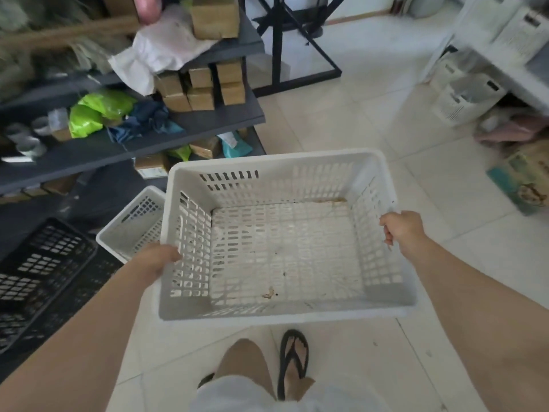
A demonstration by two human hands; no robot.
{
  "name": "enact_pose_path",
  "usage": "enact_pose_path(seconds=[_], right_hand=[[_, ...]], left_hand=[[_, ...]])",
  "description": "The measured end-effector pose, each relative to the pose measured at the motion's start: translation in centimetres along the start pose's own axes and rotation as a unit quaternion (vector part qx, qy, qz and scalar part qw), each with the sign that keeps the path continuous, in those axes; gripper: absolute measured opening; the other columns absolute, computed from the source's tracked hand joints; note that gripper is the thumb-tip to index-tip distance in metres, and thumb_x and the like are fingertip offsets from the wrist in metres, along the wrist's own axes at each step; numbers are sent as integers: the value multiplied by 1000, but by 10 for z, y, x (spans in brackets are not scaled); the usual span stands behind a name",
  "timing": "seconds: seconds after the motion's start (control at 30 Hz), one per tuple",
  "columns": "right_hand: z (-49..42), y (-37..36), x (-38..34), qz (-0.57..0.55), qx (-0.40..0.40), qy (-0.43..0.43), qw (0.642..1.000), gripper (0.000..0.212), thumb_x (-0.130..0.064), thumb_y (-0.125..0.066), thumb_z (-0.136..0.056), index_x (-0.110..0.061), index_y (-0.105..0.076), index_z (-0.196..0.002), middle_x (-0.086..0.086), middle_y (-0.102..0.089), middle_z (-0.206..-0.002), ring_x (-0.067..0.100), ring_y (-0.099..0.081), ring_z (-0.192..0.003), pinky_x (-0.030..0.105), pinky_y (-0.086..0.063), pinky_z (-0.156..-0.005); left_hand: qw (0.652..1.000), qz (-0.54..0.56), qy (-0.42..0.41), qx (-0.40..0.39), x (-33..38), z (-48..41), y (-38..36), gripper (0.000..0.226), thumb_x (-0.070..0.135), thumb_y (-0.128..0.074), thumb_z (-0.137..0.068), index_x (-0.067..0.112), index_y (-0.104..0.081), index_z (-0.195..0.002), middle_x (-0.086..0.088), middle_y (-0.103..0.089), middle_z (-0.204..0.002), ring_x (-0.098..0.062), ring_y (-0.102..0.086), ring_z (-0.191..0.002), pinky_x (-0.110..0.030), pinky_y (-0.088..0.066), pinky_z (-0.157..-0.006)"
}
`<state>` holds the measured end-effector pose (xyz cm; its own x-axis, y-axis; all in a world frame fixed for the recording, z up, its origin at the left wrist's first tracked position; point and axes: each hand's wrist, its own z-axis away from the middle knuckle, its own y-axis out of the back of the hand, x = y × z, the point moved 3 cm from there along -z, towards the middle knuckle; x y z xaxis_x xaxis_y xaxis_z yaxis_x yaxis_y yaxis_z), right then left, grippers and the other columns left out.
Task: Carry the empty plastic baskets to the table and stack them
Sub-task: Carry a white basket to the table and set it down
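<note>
White basket was up off the floor, held level in front of the person, above the tiled floor. Empty apart from a few specks of dirt on the mesh bottom. Judged step: carry leg, basket lifted, not yet at any table.

Left hand was on the basket's left rim, fingers curled shut over the edge. Right hand on the right rim, fingers wrapped closed round the lip, thumb side up. Both grips full, no gap seen betw fingers and rim.

Just left of the basket: 2nd white basket on the floor, partly hidden behind it, prob next to fetch. Further left of that: black crates, stacked. Beyond the basket's far-left corner: dark shelving w/ cardboard boxes and bags. Far right of the basket: pale table edge w/ white bins under it, maybe the target, can't confirm.

Next move needs: keep basket level, walk it clear of the shelf corner, set down on table.
</note>
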<state>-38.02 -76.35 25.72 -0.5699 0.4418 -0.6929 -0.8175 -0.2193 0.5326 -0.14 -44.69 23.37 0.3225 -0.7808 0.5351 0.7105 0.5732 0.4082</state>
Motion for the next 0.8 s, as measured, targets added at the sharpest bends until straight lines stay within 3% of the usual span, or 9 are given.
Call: enact_pose_path(seconds=[0.07,0.17,0.2,0.33,0.43,0.53,0.63,0.7,0.8], right_hand=[[-29,15,-12,-4,19,3,1000,5,0,-54,-75,-3,-51,-74,11,-46,-58,23,-42,-47,26,-40,-44],[-74,32,-26,-21,47,-8,999,18,-3,-54,-77,-11,-47,-63,9,-47,-59,22,-44,-50,26,-41,-48],[-91,35,-30,-26,56,-10,998,17,-4,-55,-77,-11,-48,-63,9,-48,-59,22,-45,-50,26,-41,-49],[-158,43,-59,-31,74,-24,997,3,-5,-56,-76,-4,-57,-78,9,-49,-61,23,-47,-50,25,-42,-46],[-208,48,-90,-46,89,-27,995,14,-4,-56,-75,-1,-59,-88,9,-50,-61,23,-48,-50,27,-43,-48],[-255,54,-118,-53,107,-31,992,16,-3,-55,-75,0,-60,-90,10,-49,-60,24,-47,-49,26,-41,-47],[-302,61,-144,-56,114,-40,991,17,-2,-55,-74,1,-61,-90,10,-48,-59,23,-45,-48,22,-39,-42],[-333,66,-163,-58,120,-48,990,18,-3,-55,-74,0,-61,-90,10,-49,-60,23,-46,-48,20,-39,-39],[-386,71,-190,-62,118,-51,990,18,-3,-55,-73,0,-62,-90,11,-50,-61,25,-48,-49,25,-42,-46]], left_hand=[[1000,-8,-12,-8,38,-2,-24,26,-11,-57,-80,-7,-56,-106,-17,-56,-77,-29,-54,-67,-34,-54,-64],[999,-33,-32,-5,94,-16,-58,31,-7,-63,-79,-6,-57,-110,-23,-60,-99,-37,-59,-93,-46,-50,-92],[998,-42,-35,-10,111,-23,-69,33,-5,-63,-79,-6,-57,-112,-23,-59,-104,-37,-59,-98,-45,-48,-94],[997,-57,-50,-20,187,-62,-111,24,-9,-62,-77,-10,-62,-101,-22,-60,-95,-34,-59,-87,-39,-49,-81],[995,-66,-63,-30,252,-89,-140,22,-9,-62,-78,-7,-61,-100,-21,-59,-84,-31,-58,-73,-40,-49,-77],[994,-87,-62,-32,306,-122,-163,24,-4,-66,-76,-6,-61,-99,-24,-62,-99,-35,-61,-88,-45,-49,-87],[989,-123,-68,-35,360,-156,-188,37,1,-68,-73,-8,-61,-108,-26,-64,-108,-37,-62,-96,-44,-50,-86],[989,-131,-66,-35,396,-163,-208,34,2,-66,-76,-10,-60,-108,-23,-62,-103,-33,-58,-89,-39,-46,-79],[988,-140,-70,-19,451,-174,-239,23,6,-64,-81,-4,-58,-100,-21,-58,-98,-29,-52,-81,-34,-40,-74]])
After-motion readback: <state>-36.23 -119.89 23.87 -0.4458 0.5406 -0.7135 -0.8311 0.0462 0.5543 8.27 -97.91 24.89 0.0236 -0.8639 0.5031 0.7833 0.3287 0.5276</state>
